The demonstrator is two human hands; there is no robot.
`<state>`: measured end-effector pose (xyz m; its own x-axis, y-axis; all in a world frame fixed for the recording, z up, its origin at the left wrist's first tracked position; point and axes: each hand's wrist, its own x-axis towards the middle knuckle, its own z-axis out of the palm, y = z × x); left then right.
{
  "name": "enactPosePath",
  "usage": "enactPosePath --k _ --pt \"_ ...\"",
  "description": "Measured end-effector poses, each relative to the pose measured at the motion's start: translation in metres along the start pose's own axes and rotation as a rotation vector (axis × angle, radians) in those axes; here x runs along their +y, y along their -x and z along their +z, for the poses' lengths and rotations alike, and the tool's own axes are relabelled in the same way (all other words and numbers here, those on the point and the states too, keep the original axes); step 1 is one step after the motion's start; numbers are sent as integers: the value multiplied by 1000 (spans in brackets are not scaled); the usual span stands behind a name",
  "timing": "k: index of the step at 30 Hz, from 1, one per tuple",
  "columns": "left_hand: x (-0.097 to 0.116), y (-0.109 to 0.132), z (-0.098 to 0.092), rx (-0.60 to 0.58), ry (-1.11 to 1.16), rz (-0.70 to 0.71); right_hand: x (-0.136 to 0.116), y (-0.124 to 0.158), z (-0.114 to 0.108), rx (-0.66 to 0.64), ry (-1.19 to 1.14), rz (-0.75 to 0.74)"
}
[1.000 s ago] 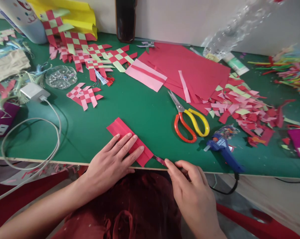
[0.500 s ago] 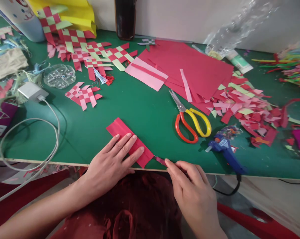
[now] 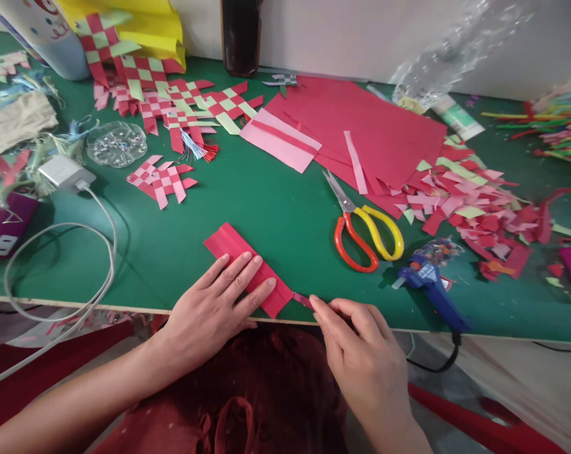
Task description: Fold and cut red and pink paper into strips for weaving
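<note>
A folded strip of red paper [image 3: 228,243] lies slanted on the green table near its front edge. My left hand [image 3: 219,293] rests flat on it, fingers stretched out, pressing it down. With closed fingers, my right hand [image 3: 361,337] pinches a slim purple blade-like tool [image 3: 302,299]; most of it is hidden in the grip. The tool's thin tip is at the strip's right corner. Beyond my right hand lie scissors [image 3: 354,221] with one red and one yellow handle loop, blades slightly apart.
Red paper sheets [image 3: 361,120] and a pink piece [image 3: 280,151] lie at the back. Paper scraps [image 3: 479,202] and a blue glue gun [image 3: 429,287] are at right. Woven paper fish [image 3: 162,180], a bead tray [image 3: 117,145] and a charger [image 3: 67,173] with looped cable are at left.
My right hand has shifted slightly left, bringing the tool's tip to the strip's corner. My left hand and the red strip stay nearly in place.
</note>
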<state>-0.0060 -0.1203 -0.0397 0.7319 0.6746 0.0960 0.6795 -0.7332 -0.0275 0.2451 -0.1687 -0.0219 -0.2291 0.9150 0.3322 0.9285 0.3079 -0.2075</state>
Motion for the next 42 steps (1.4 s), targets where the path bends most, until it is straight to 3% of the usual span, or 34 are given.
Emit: enactPosePath --k 42 --pt "0 -1 -3 -21 -6 4 10 -22 6 -15 -81 -44"
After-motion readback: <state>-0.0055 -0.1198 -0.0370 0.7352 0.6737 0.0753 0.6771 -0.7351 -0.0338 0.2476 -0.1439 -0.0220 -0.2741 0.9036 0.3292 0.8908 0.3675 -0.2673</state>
